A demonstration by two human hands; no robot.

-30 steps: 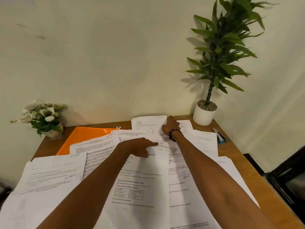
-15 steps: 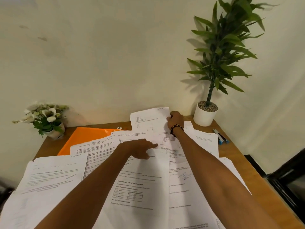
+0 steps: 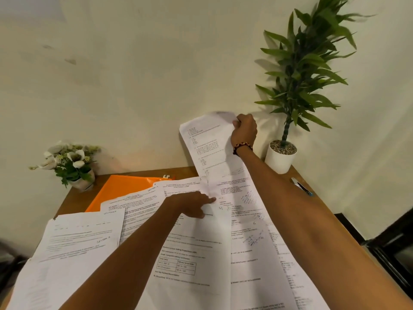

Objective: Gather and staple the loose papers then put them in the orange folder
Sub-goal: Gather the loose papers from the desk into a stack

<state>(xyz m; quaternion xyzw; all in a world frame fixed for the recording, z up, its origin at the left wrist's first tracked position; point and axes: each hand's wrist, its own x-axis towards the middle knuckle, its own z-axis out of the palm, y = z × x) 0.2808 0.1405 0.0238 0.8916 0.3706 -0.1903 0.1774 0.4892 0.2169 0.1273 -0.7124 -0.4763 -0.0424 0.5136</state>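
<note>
my right hand [image 3: 244, 130] pinches the top corner of one lifted sheet [image 3: 210, 144] at 12 o'clock, fingers curled on it, the sheet raised against the wall. my left hand [image 3: 192, 203] presses on the spread loose papers [image 3: 190, 253] at centre, index finger out straight, the rest curled. orange folder [image 3: 120, 189] lies at 10 o'clock, half under sheets. risk: the one-corner pinch could crease or tear the sheet, or it drags its neighbours toward the plant pot [image 3: 280, 156] at 2 o'clock.

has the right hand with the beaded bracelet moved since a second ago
Yes. The right hand has lifted the printed white sheet up off the wooden desk, now level with the white plant pot rim.
</note>
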